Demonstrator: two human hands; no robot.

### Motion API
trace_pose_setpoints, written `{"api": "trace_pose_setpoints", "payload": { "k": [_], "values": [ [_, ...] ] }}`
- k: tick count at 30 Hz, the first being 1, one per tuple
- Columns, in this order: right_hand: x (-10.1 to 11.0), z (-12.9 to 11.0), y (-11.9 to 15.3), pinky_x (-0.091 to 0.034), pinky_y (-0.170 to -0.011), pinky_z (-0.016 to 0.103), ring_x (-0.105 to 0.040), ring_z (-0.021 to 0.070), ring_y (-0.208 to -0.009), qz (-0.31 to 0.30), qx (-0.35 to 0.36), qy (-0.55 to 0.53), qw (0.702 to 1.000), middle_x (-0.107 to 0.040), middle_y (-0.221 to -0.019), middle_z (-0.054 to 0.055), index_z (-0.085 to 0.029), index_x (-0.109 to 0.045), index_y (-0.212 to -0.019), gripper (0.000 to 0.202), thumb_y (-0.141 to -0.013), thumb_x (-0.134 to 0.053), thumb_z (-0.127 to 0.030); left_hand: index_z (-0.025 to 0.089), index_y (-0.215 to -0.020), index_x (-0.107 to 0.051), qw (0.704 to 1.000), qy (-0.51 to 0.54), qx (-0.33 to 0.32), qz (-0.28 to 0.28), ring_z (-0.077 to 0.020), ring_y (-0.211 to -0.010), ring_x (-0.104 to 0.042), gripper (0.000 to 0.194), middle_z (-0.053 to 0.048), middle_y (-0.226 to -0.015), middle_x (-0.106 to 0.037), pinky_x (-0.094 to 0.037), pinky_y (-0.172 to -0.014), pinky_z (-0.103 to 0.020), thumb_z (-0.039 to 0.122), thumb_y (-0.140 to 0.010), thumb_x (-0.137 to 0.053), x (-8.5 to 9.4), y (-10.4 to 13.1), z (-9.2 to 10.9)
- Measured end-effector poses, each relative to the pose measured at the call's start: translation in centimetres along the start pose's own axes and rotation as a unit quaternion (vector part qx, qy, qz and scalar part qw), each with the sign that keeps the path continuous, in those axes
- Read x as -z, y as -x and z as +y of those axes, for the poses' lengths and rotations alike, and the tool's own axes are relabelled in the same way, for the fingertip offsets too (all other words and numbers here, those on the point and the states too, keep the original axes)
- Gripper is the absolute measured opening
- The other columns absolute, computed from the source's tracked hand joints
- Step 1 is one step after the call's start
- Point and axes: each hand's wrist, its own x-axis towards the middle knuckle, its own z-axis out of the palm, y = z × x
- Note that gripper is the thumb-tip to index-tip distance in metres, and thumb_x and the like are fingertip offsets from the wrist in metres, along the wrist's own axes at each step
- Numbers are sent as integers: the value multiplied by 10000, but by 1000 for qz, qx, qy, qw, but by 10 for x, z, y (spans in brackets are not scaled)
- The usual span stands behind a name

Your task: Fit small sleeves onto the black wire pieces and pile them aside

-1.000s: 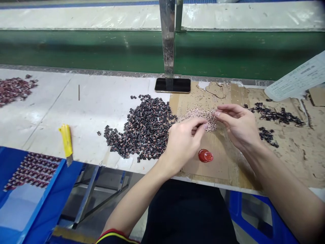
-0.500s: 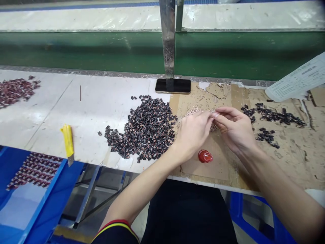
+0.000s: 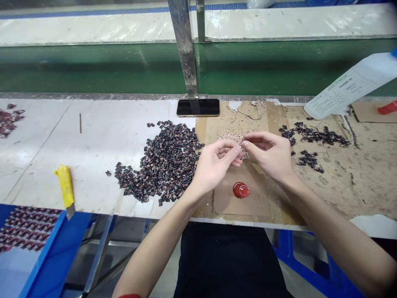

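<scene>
My left hand (image 3: 214, 163) and my right hand (image 3: 273, 155) face each other over a pile of tiny pinkish pieces (image 3: 228, 136) on the cardboard. The left thumb and index finger are pinched together, the other fingers curled. On the right, thumb and index tips come close in a pinch. Whatever small thing is between the fingertips is too small to make out. Left of my hands lies a large heap of small black parts (image 3: 169, 161) with coppery spots. A small red cup-like container (image 3: 241, 190) with shiny contents stands on the cardboard just below my hands.
A black phone (image 3: 198, 107) lies by the metal post (image 3: 187, 62). More black parts (image 3: 322, 135) and a tilted white bottle (image 3: 344, 89) are at right. A yellow box cutter (image 3: 65, 188) overhangs the front edge above a blue tray (image 3: 52, 244) with rows of parts.
My fingertips, which met half a second ago, have drawn apart, leaving a small gap between the hands. The whole view has shifted, so things on the table appear further left.
</scene>
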Motion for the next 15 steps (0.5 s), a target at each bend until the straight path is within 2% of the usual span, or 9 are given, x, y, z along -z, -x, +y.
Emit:
{"api": "trace_pose_setpoints", "payload": {
  "k": [4, 8, 12, 15],
  "values": [
    [10, -10, 22, -675, -796, 306, -783, 170, -829, -41, 83, 11, 996, -826, -920, 16, -262, -844, -905, 106, -846, -811, -181, 141, -908, -707, 986, 149, 69, -23, -90, -685, -723, 138, -17, -784, -747, -605, -704, -183, 265, -945, -753, 2, 17, 13],
    [21, -18, 51, -660, -712, 207, -780, 127, -783, -132, 90, -44, 986, -818, -893, -5, -273, -837, -929, 147, -867, -808, -143, 126, -855, -722, 960, 221, 155, -73, -73, -623, -680, 164, -4, -718, -720, -577, -634, -153, 244, -878, -833, 0, 39, 21],
    [32, -21, 78, -655, -725, 206, -777, 134, -832, -177, 118, -11, 977, -798, -910, 12, -249, -811, -955, 184, -894, -766, -81, 111, -820, -725, 908, 319, 243, -122, -64, -595, -671, 216, -9, -744, -722, -565, -592, -142, 256, -825, -885, -1, 60, 19],
    [37, -21, 94, -647, -756, 223, -762, 137, -865, -189, 160, 35, 968, -781, -943, 20, -232, -781, -996, 228, -887, -746, -35, 114, -812, -721, 886, 341, 282, -134, -67, -574, -671, 236, -6, -737, -723, -566, -576, -145, 262, -806, -905, -2, 73, 16]
  ]
}}
